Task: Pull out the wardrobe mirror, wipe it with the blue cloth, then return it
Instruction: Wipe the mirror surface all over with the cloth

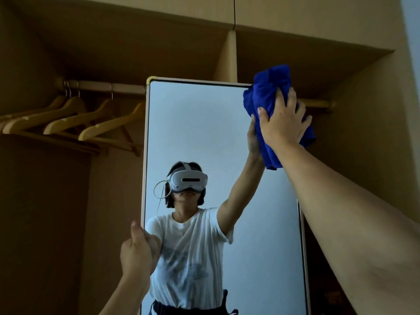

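Head view is showing the mirror (204,133) standing pulled out in front of the open wardrobe (341,53), so the first step looks done. Wiping is happening now: the right hand (283,122) is pressing the bunched blue cloth (268,92) against the glass at its top right corner, fingers spread over the cloth and curling into it. The left hand (136,251) is gripping the mirror's left edge, steadying it. Most of the glass probably remains to be wiped, and sliding it back remains too. Inside the wardrobe, wooden hangers (68,119) are hanging from the rail (102,86).
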### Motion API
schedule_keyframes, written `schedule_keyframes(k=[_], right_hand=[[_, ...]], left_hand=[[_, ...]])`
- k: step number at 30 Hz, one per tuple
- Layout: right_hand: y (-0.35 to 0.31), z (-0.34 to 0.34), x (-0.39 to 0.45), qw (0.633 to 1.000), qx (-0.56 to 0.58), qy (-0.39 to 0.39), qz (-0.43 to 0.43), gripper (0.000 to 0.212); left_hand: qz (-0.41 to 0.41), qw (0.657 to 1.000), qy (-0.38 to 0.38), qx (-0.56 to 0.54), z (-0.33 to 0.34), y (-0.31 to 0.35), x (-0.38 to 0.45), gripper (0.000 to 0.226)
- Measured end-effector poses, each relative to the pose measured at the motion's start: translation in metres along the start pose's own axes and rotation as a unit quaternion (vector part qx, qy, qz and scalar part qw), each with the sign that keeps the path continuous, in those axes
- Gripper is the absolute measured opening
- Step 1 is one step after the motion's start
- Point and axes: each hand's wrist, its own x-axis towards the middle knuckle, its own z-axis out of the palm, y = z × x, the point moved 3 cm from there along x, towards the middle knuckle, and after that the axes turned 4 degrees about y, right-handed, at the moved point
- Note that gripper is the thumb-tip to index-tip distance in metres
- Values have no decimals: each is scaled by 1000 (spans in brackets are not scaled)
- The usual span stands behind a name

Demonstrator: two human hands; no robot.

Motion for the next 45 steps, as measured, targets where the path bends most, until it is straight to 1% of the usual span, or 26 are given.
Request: schedule_keyframes(k=[4,7,10,17,19,23,27,30,32,35,37,39,41,45], right_hand=[[7,-1,-5,1000,16,2,25,62],[13,-1,-20,999,15,5,41,62],[17,-2,-34,999,11,2,46,62],[30,-4,-81,999,4,-2,41,61],[32,-3,-97,999,7,-7,39,61],[26,-2,-126,1000,19,-14,16,61],[8,-3,-163,998,48,0,-39,59],[-11,-2,-203,991,63,-15,-118,58],[-23,-1,-230,977,72,-35,-198,59],[-31,-1,-256,945,75,-64,-312,58],[-29,-3,-255,929,79,-71,-354,59],[-28,-5,-244,920,82,-70,-378,59],[-29,-4,-220,925,72,-62,-368,60],[-42,-2,-172,966,57,-31,-252,59]], left_hand=[[10,1000,13,8,0,-4,2,60],[-16,1000,18,10,2,-10,8,60],[-13,999,38,13,3,-14,10,64],[2,998,53,25,0,-7,3,51],[-2,998,49,24,-1,-5,0,52],[-8,1000,15,21,-3,2,-9,52],[-17,1000,-12,-1,-3,9,-15,51],[-23,1000,-12,5,-4,8,-16,49],[-33,999,-8,9,-4,6,-13,49],[-54,998,-9,20,-5,5,-9,48],[-51,998,-17,27,-6,5,-9,48],[-44,998,-29,31,-7,7,-11,49],[-40,998,-37,40,-6,10,-14,50],[-42,998,-33,31,-6,11,-14,52]])
